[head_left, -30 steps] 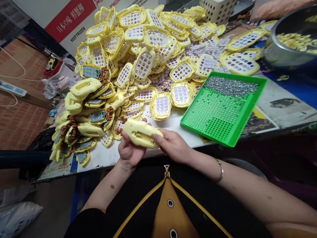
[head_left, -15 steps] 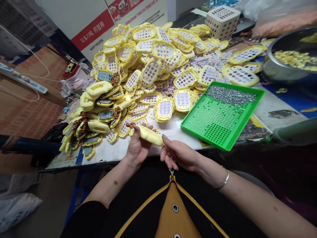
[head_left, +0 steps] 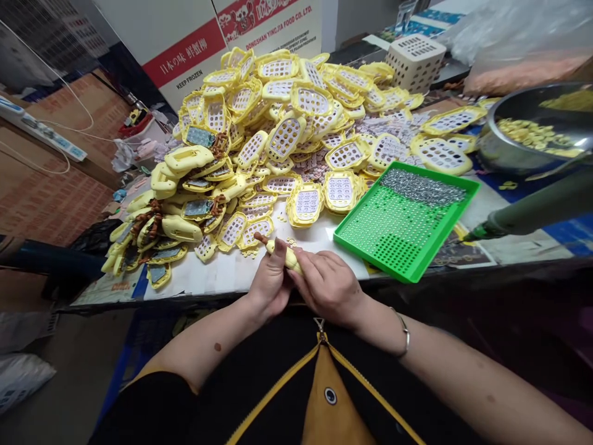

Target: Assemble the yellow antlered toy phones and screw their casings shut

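Note:
Both of my hands grip one yellow plastic toy-phone shell [head_left: 283, 253] at the table's front edge. My left hand [head_left: 270, 285] wraps it from below and the left. My right hand [head_left: 327, 285] covers its right end, fingers curled over it. A brown coiled cord end [head_left: 260, 238] sticks out at the shell's far tip. Most of the shell is hidden by my fingers. Just beyond lies a big heap of yellow phone shells and keypad fronts [head_left: 287, 130].
A green perforated tray [head_left: 403, 222] with small metal parts along its far side sits to the right. A metal bowl [head_left: 528, 139] of yellow pieces stands far right, a grey-green tool [head_left: 532, 213] in front of it. A white basket [head_left: 414, 59] and a cardboard box [head_left: 208, 43] stand behind.
My right hand, which had come off the shell, has closed over its right end again. The shell has turned edge-on and sits lower between both hands.

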`<state>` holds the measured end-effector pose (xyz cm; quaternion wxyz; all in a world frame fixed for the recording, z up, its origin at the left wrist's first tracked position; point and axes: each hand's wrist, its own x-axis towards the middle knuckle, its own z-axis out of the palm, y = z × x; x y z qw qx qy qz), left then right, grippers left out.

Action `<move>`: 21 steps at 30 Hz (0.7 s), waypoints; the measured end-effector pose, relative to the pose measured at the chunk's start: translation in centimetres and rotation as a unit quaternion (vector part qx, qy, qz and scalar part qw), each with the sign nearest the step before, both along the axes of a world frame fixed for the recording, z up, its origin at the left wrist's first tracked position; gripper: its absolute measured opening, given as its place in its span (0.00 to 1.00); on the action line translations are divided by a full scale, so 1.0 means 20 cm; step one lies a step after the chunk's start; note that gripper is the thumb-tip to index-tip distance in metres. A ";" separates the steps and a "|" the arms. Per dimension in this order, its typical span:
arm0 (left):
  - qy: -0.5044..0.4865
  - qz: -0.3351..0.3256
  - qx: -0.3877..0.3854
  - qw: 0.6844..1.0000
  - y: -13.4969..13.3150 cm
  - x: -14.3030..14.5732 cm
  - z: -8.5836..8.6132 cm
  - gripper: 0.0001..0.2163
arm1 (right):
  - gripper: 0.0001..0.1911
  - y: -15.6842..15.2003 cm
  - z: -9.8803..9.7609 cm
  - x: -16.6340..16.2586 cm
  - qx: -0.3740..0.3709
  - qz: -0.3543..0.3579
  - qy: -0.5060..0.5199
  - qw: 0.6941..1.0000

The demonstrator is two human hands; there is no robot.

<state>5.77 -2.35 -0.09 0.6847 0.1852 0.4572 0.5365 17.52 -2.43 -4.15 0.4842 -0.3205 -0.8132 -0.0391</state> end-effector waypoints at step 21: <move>0.069 -0.051 0.024 0.996 0.02 -0.13 -0.03 0.26 | 0.16 0.00 0.03 -0.01 -0.068 -0.072 -0.021 0.995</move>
